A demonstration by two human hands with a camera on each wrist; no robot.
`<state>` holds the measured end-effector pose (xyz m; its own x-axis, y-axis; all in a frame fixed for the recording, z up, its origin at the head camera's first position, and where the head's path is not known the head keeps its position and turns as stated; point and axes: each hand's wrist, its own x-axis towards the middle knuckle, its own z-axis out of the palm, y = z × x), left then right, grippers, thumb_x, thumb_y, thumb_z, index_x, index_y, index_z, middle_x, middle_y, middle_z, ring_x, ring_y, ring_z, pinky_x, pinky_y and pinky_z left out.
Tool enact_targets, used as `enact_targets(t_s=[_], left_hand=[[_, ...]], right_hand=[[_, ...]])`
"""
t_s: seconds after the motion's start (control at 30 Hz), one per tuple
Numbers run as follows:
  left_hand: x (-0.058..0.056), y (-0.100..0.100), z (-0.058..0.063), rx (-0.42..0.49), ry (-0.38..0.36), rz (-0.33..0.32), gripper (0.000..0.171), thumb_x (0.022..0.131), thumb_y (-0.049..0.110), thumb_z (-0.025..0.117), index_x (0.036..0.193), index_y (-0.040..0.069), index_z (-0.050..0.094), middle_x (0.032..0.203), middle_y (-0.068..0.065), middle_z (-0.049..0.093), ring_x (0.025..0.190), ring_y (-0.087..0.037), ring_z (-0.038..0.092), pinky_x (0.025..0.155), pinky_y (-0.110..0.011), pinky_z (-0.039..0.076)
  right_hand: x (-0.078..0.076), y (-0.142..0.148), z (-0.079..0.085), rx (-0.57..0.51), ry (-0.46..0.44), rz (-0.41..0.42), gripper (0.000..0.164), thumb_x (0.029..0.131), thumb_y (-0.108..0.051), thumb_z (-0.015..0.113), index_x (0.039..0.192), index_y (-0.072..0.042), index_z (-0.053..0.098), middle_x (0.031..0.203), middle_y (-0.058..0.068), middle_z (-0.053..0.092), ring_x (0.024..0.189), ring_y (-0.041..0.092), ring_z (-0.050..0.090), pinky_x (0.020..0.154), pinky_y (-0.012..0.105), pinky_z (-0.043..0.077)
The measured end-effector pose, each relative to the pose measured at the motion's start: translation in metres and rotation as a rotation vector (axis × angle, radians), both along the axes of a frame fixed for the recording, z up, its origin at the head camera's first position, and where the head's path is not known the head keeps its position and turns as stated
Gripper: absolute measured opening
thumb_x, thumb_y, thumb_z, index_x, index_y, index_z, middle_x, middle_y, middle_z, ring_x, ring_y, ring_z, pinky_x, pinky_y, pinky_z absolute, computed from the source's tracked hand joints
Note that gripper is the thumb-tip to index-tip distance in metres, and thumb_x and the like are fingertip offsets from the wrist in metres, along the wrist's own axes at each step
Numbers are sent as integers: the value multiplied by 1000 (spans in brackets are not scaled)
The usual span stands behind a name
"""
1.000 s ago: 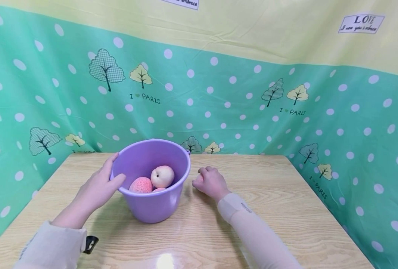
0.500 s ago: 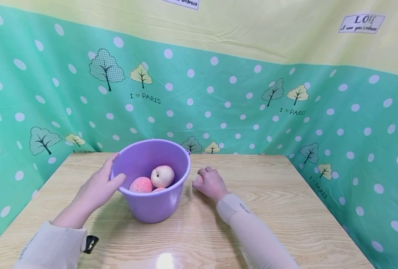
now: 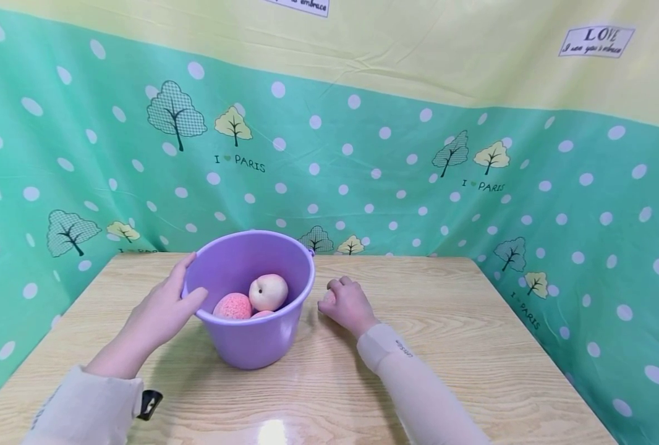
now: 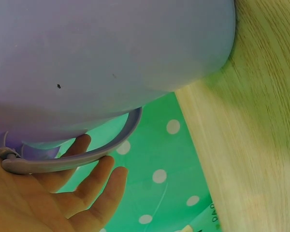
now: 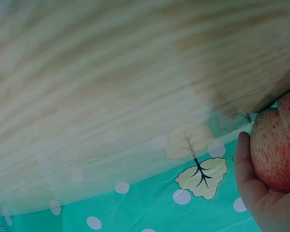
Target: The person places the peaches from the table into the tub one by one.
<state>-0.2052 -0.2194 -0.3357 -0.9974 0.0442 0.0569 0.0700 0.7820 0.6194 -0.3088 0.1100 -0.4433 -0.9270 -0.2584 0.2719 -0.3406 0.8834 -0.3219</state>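
Note:
A purple bucket stands on the table, tilted slightly toward me in the head view. Inside lie a pale peach, a pink speckled peach and a sliver of a third peach. My left hand grips the left rim, thumb over the edge and fingers outside. In the left wrist view those fingers reach behind the bucket's hanging handle. Right of the bucket, my right hand holds a red-flecked peach close to the tabletop, mostly covered by the fingers in the head view.
The light wooden table runs back to a green dotted curtain, which also hangs along both sides. A black strap end sticks out at the left cuff. Glare shines on the table's near part.
Almost nothing differs. My right forearm has shifted very slightly left, while both hands keep their holds and the bucket stays in place.

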Motion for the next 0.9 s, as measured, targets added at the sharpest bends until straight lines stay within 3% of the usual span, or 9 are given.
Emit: enact_targets(t_s=[0.2,0.6,0.9], left_hand=[[1,-1,0,0,-1,-1,78,100,38,42,160,8,1,156,-33,29,134,-55,39,94,-73,40],[1,-1,0,12,-6,-5,78,101,38,42,160,8,1,156,-33,27,135,-55,39,96,-73,39],[0,-1,0,5,-10,0,79,100,39,42,160,10,0,157,-32,26,135,-55,38,95,-73,39]], right_hand=[[0,0,-2,-4,28,-6,43,77,-34,67,110,-7,69,105,12,64,92,33,62,85,43,54],[1,-2,2,0,-69,-34,48,80,-37,66,118,-8,67,113,13,63,99,35,62,90,45,53],[2,0,6,-23,-89,-48,48,80,-38,67,118,-9,67,113,12,63,101,33,62,92,46,53]])
